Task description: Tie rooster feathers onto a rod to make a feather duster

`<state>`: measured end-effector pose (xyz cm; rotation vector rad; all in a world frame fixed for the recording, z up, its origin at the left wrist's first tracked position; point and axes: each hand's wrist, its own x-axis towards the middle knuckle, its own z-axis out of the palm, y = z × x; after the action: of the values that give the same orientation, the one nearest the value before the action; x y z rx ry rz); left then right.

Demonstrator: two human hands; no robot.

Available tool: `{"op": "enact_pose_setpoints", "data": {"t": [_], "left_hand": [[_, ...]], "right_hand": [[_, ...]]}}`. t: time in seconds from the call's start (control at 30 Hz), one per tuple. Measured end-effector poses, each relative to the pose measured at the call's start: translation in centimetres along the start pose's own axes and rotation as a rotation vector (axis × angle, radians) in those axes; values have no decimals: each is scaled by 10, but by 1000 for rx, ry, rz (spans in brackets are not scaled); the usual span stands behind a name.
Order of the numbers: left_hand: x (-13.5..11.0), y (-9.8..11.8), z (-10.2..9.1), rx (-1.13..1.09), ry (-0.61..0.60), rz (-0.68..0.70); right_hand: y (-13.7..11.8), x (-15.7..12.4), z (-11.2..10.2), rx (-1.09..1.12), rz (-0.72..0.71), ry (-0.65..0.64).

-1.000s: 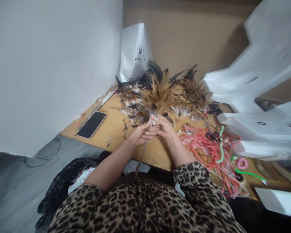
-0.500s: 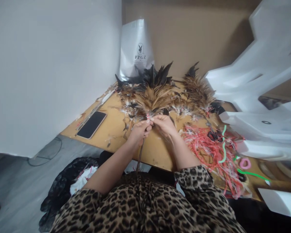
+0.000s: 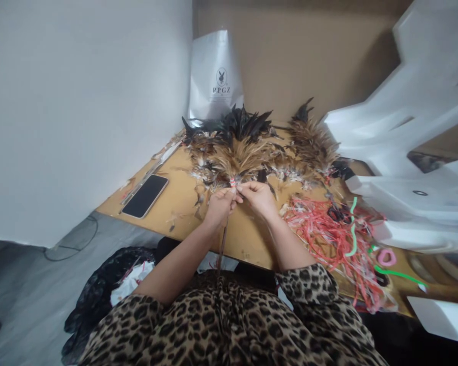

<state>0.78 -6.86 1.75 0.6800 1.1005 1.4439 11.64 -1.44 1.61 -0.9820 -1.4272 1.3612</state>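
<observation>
My left hand [image 3: 218, 206] is closed round the base of a bundle of brown and black feathers [image 3: 241, 152], at a pink-and-white binding [image 3: 232, 181]. A thin dark stick [image 3: 223, 243] runs from that hand down toward my lap. My right hand [image 3: 256, 195] pinches the same binding from the right, fingers pressed together. Both hands hover just above the wooden table [image 3: 183, 203], with the feather fan spreading away from me.
More feather bundles [image 3: 311, 142] lie at the back. A black phone [image 3: 145, 195] rests at the table's left. A heap of red strings [image 3: 328, 234] with green cords and a pink ring [image 3: 384, 257] lies right. A silver bag [image 3: 216, 76] and white foam pieces [image 3: 404, 132] stand behind.
The feather bundle has tipped lower and away from me. My hands have shifted slightly left and closer to its binding, the right fingers now pinching it.
</observation>
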Motion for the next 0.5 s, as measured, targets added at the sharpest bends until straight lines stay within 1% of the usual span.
{"op": "enact_pose_setpoints", "data": {"t": [0.07, 0.17, 0.33, 0.43, 0.5], "left_hand": [[-1, 0, 1, -17, -3, 5], [-2, -1, 3, -14, 18, 23], [-2, -7, 6, -62, 36, 76], [-2, -7, 7, -141, 55, 46], [-2, -5, 7, -178, 67, 7]], "right_hand": [[2, 0, -1, 5, -7, 9], [0, -2, 0, 20, 20, 16], [-3, -4, 3, 161, 55, -10], [0, -3, 1, 246, 125, -20], [0, -2, 0, 258, 173, -20]]}}
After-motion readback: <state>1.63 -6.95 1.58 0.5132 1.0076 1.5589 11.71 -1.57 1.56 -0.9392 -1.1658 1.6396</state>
